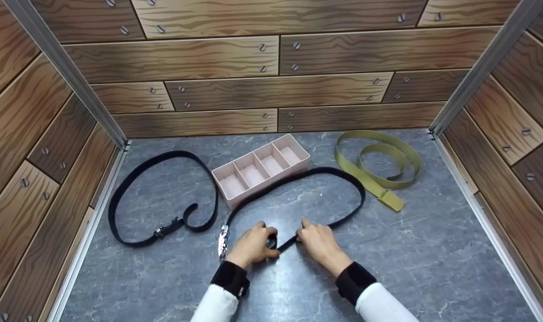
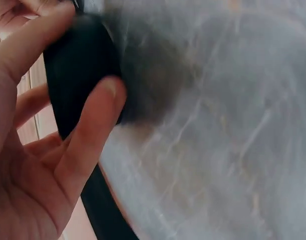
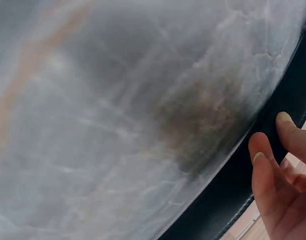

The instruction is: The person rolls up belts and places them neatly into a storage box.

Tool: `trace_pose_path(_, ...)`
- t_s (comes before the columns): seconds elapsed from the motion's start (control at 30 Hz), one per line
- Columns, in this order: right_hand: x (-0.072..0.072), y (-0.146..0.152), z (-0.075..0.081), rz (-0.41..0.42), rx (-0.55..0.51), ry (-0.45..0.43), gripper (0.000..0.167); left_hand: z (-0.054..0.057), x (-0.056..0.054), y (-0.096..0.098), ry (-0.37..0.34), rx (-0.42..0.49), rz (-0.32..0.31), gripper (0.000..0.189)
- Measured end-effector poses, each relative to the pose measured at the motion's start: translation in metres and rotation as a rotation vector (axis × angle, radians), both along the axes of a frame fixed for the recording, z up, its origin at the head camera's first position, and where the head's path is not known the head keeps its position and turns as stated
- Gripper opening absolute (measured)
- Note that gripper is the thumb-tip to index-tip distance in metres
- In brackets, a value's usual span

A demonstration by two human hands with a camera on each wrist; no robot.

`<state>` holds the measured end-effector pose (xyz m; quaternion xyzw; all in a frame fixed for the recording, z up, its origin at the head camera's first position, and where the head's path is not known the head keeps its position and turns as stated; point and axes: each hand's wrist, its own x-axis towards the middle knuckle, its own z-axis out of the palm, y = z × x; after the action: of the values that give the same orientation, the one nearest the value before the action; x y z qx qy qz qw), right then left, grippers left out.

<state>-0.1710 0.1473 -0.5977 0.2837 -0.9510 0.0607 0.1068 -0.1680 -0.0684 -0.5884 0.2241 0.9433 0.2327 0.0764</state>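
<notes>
Left hand (image 1: pixel 253 243) pinching curled end of middle black belt (image 1: pixel 327 170), right hand (image 1: pixel 320 243) pinching it too (olive belt (image 1: pixel 367 181) far right btw).

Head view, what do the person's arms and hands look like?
Both forearms wear white sleeves, with a wide black band around each wrist. The left hand and right hand are bare, without gloves.

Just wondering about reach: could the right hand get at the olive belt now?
Probably yes: the way from the right hand to the olive belt looks free, though it pinches a black belt.
</notes>
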Motion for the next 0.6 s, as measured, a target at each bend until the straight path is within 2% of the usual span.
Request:
trace_pose_path(0.13,0.003,-0.002,0.000,0.052,-0.074,-0.027,0.012,-0.004,0.000,0.000,0.115,-0.017,-0.034,0.039)
trace_pose_path(0.2,0.005,-0.005,0.003,0.083,-0.096,-0.060,0.016,-0.005,0.000,-0.001,0.128,-0.005,-0.030,0.044)
trace_pose_path(0.3,0.007,-0.008,0.004,0.159,-0.106,-0.089,0.026,-0.004,0.000,-0.003,0.079,0.020,0.007,0.052)
trace_pose_path(0.43,0.006,-0.008,0.004,0.248,-0.055,-0.056,0.036,-0.002,0.000,-0.003,-0.013,0.049,0.045,0.060)
trace_pose_path(0.53,0.004,-0.011,0.004,0.277,-0.008,-0.002,0.029,-0.001,-0.001,-0.003,-0.054,0.060,0.048,0.062)
trace_pose_path(0.6,0.003,-0.013,0.003,0.281,0.015,0.023,0.018,-0.001,-0.001,-0.003,-0.051,0.065,0.036,0.061)
